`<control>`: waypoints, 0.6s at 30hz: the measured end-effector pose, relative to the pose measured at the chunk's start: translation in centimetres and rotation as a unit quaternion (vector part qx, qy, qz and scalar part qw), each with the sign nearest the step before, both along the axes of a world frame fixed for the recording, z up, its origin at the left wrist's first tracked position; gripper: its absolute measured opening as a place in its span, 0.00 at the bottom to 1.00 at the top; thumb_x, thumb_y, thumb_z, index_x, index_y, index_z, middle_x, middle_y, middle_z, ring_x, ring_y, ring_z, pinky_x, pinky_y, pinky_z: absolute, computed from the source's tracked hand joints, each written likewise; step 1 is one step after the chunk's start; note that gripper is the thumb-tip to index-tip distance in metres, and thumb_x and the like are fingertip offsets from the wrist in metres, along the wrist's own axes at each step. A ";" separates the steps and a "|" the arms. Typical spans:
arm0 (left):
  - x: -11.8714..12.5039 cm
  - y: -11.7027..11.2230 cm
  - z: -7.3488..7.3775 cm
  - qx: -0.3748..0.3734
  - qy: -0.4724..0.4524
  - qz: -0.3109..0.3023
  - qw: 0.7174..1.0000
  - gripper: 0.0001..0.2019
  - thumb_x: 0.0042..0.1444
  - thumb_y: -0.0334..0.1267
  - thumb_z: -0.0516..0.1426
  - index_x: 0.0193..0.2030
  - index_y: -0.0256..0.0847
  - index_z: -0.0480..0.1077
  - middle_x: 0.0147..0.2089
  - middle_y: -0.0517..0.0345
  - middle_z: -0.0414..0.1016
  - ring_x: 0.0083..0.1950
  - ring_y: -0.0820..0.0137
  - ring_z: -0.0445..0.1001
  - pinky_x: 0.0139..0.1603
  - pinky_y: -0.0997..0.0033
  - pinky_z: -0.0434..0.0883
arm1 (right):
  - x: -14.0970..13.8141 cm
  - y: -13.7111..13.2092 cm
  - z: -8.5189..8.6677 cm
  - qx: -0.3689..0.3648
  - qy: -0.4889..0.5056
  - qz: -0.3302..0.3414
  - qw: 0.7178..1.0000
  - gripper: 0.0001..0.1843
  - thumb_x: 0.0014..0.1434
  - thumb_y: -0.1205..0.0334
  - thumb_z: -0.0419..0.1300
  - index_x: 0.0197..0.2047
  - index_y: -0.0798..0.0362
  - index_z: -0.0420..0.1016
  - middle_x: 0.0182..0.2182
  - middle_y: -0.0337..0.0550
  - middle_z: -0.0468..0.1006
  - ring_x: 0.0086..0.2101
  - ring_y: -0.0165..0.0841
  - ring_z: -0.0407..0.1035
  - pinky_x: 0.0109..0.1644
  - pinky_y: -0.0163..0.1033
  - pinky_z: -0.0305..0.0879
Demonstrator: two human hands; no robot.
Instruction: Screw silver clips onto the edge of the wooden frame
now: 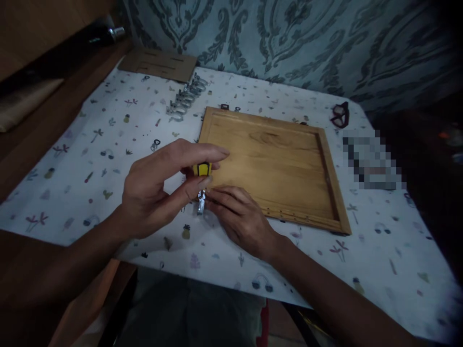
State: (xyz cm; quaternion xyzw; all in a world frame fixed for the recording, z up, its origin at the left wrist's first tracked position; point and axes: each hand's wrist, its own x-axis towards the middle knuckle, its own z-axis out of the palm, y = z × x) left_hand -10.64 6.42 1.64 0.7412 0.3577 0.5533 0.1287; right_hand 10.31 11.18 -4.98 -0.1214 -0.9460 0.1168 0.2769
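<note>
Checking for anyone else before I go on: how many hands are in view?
2. The left hand holds the yellow handle; the right hand is beside the metal fitting, at the wooden panel. No others show, though the dark edges could hide some.

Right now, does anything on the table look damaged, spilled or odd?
Only the pixelated patch at right looks odd, hiding what lies there. No spill or damage shows: the wooden panel looks whole, the metal parts form a row.

Dim light, pale wall (325,43) with dark scrolling leaf pattern, white printed tablecloth (65,173), brown wooden furniture (54,123) at left
</note>
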 end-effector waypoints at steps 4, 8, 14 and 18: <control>0.0 -0.2 -0.5 -0.009 -0.002 0.026 1.000 0.25 0.59 0.26 0.59 0.59 0.56 0.68 0.49 0.60 0.77 0.46 0.67 0.78 0.40 0.68 0.78 | 0.0 0.0 -0.1 0.019 0.002 -0.002 1.000 0.14 0.65 0.72 0.55 0.51 0.60 0.77 0.50 0.54 0.79 0.51 0.42 0.69 0.53 0.51 0.72; -0.2 -0.2 -1.2 -0.030 -0.016 0.028 0.999 0.21 0.61 0.30 0.59 0.59 0.52 0.66 0.54 0.58 0.73 0.48 0.68 0.77 0.42 0.70 0.79 | -0.1 0.0 -0.3 0.032 0.004 0.003 0.999 0.14 0.64 0.73 0.54 0.50 0.61 0.76 0.50 0.54 0.79 0.50 0.41 0.68 0.53 0.50 0.71; -0.1 0.5 -1.7 0.010 -0.048 0.051 0.998 0.16 0.57 0.34 0.63 0.52 0.49 0.71 0.48 0.58 0.74 0.44 0.70 0.76 0.35 0.76 0.77 | -0.3 0.1 -0.4 0.037 0.000 0.003 0.999 0.15 0.65 0.73 0.53 0.51 0.60 0.76 0.51 0.53 0.78 0.50 0.41 0.67 0.54 0.50 0.70; 0.0 0.7 -1.5 0.042 -0.034 0.076 0.996 0.15 0.56 0.36 0.64 0.50 0.45 0.72 0.47 0.60 0.74 0.43 0.72 0.75 0.36 0.78 0.77 | -0.2 0.1 -0.4 0.048 -0.009 -0.002 0.999 0.16 0.65 0.73 0.51 0.51 0.61 0.77 0.51 0.54 0.78 0.50 0.41 0.67 0.54 0.50 0.69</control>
